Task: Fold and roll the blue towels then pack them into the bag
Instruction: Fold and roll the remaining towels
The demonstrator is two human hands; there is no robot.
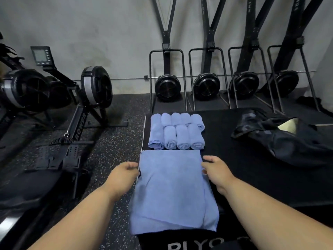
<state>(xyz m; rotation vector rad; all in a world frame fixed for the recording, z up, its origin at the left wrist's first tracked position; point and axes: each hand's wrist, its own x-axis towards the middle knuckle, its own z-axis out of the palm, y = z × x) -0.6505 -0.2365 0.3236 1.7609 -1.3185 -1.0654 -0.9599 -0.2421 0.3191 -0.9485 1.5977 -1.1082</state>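
While flat (on the black box [252,177]), blue towel [171,186] edges pinched between both hands' fingers [132,166].

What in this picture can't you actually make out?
- Head view: inside of the black bag, hidden by its own folds; only a pale patch shows.
- Lettering on the black platform, cut off by the bottom edge.
- Fingertips of the left hand and right hand, tucked under the flat towel edges.
- Rower's screen, too small.

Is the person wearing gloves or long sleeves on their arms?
No. The left hand and right hand are bare, with no gloves. Both forearms are bare too: no sleeves, watch, rings or bracelets show.
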